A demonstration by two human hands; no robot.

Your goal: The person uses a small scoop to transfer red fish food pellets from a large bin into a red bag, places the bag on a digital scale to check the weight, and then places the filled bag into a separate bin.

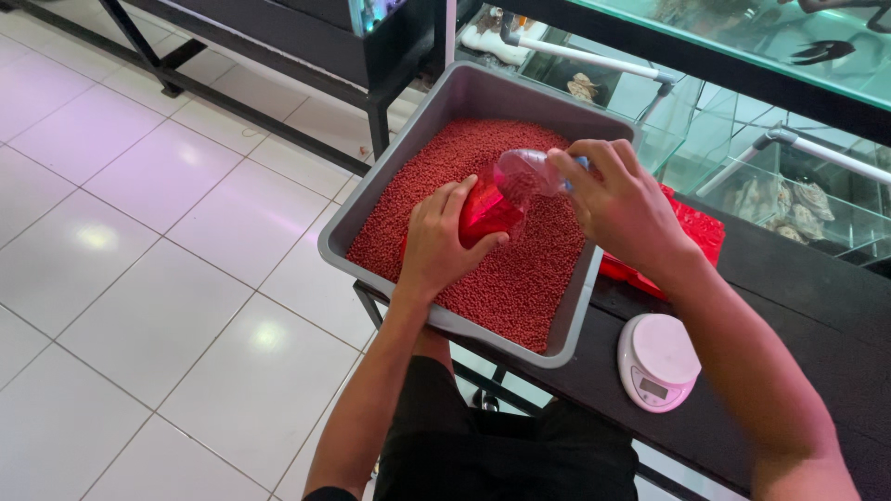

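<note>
A grey plastic tray [436, 109] full of small red pellets [520, 278] rests on the edge of a dark table. My left hand [436, 243] grips a red clear bag [486, 211] standing in the pellets. My right hand [620, 202] holds a clear plastic scoop [522, 174], tilted with its mouth over the bag's opening. Some pellets show inside the scoop.
A small white kitchen scale [657, 360] sits on the dark table [798, 278] right of the tray. Red bags [694, 230] lie behind my right wrist. Glass aquarium tanks [770, 176] stand beyond. White tiled floor [139, 241] lies to the left, with a black metal frame [278, 79].
</note>
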